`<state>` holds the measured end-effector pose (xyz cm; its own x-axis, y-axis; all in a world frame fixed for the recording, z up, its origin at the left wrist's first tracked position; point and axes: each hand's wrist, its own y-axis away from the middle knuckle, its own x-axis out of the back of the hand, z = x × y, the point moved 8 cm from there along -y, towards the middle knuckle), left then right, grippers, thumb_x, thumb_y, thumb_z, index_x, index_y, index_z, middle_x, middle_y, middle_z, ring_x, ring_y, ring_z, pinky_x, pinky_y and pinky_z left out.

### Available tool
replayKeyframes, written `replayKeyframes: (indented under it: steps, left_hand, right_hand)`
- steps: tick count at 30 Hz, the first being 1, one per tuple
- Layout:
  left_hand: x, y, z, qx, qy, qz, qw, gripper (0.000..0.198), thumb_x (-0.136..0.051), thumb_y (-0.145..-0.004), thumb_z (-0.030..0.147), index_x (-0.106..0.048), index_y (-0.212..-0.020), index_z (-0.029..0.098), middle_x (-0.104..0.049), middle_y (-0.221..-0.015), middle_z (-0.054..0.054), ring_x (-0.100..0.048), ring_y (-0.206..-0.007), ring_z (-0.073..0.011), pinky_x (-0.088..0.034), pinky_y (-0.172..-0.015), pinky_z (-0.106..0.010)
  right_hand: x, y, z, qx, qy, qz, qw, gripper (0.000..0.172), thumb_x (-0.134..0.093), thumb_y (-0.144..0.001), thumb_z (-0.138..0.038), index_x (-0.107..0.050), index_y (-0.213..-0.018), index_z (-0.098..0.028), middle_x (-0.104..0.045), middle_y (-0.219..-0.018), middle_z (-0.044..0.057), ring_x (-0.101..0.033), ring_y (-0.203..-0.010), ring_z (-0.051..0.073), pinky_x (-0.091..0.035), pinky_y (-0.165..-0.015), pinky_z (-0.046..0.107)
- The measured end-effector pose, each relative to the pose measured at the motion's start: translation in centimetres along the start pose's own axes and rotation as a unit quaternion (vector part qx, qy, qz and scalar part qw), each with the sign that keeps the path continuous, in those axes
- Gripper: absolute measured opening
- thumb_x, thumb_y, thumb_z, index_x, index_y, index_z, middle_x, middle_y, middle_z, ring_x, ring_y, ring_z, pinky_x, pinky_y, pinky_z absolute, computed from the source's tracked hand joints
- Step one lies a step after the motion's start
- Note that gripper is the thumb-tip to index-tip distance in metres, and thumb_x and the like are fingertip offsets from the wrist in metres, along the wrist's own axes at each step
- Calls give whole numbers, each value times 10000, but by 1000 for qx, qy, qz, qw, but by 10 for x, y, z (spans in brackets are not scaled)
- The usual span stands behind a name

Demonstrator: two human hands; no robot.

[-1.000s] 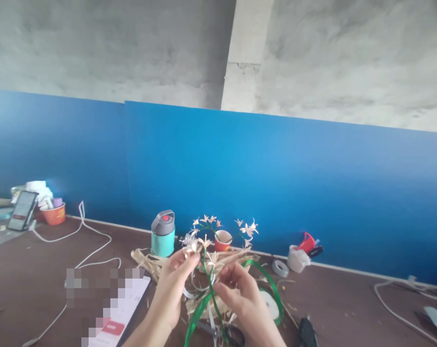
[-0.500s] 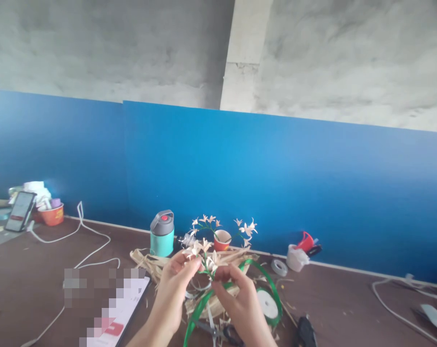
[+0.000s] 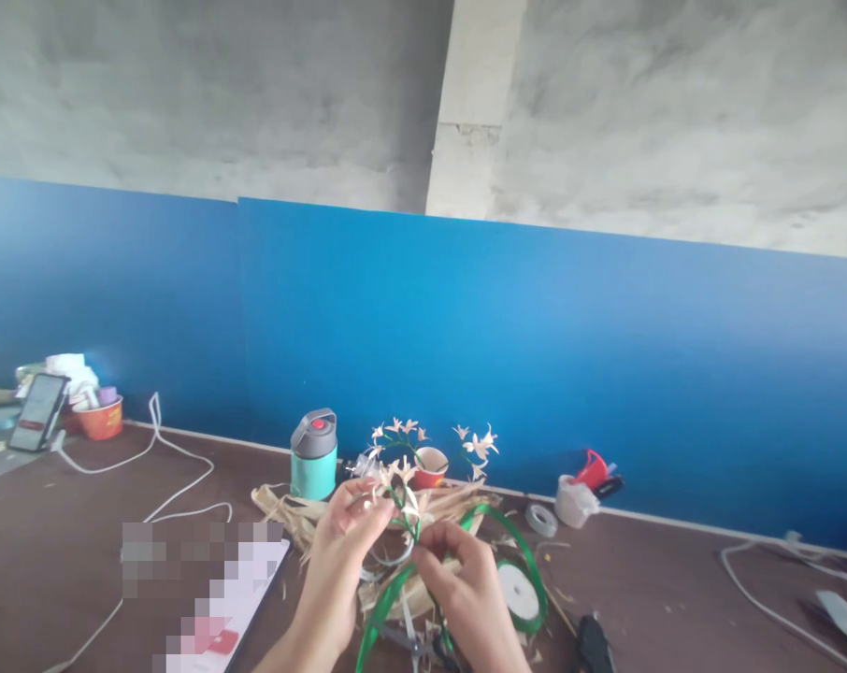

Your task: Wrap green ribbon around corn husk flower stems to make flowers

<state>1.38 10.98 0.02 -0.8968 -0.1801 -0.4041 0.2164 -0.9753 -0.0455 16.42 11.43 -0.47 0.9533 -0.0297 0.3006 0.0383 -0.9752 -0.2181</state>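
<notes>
A spray of cream artificial flowers (image 3: 410, 500) on a green stem is held up between my two hands. My right hand (image 3: 466, 575) pinches the stem low down. My left hand (image 3: 350, 542) has its thumb and fingers closed around the blossoms on the left side. Below them a green ribbon (image 3: 388, 603) loops off a white-centred spool (image 3: 520, 591). Scissors (image 3: 416, 645) lie under my wrists, partly hidden. Behind, a paper cup (image 3: 431, 475) holds two more flower sprays (image 3: 480, 444).
Dried husk strips (image 3: 290, 509) spread across the brown table. A turquoise flask (image 3: 314, 463) stands behind them. To the right are a tape roll (image 3: 541, 520), a white holder (image 3: 575, 502) and a black object (image 3: 595, 645). A tablet (image 3: 251, 589) lies left, with white cables (image 3: 185, 453) beyond.
The flower spray has turned and shifted slightly right in my hands. My left fingers have moved a little, and my right hand still pinches the stem.
</notes>
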Motion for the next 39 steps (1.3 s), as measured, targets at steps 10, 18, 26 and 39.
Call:
replayKeyframes:
  steps: [10, 18, 26, 39]
  left_hand:
    - [-8, 6, 9, -72, -31, -40, 996, 182, -711, -666, 287, -592, -773, 200, -659, -734, -6, -566, -740, -167, -423, -684, -242]
    - [-7, 12, 17, -188, -145, -50, 970, 136, -647, -752, 273, -562, -828, 199, -643, -763, -21, -617, -745, -181, -464, -700, -267]
    - [-13, 26, 17, -238, -127, -45, 962, 172, -625, -763, 264, -582, -918, 204, -683, -811, -52, -652, -816, -219, -490, -775, -311]
    - [-1, 4, 21, -94, -89, -9, 992, 212, -741, -622, 409, -696, -575, 207, -671, -1022, -85, -578, -1017, -323, -433, -865, -376]
  right_hand:
    - [-5, 0, -2, -12, -74, -33, 997, 280, -596, -707, -396, -477, -587, -173, -411, -555, -37, -354, -560, 121, -328, -547, 237]
    - [-3, 2, -4, -16, -105, -18, 994, 331, -640, -706, -431, -533, -565, -151, -429, -527, -31, -331, -529, 107, -325, -518, 233]
    - [3, -2, 5, -2, -128, 1, 992, 379, -661, -717, -481, -598, -588, -130, -475, -536, -19, -375, -535, 110, -344, -515, 222]
    - [-17, 8, 14, -98, -305, -106, 941, 428, -832, -502, -486, -607, -617, -140, -587, -568, -8, -462, -505, 91, -338, -516, 210]
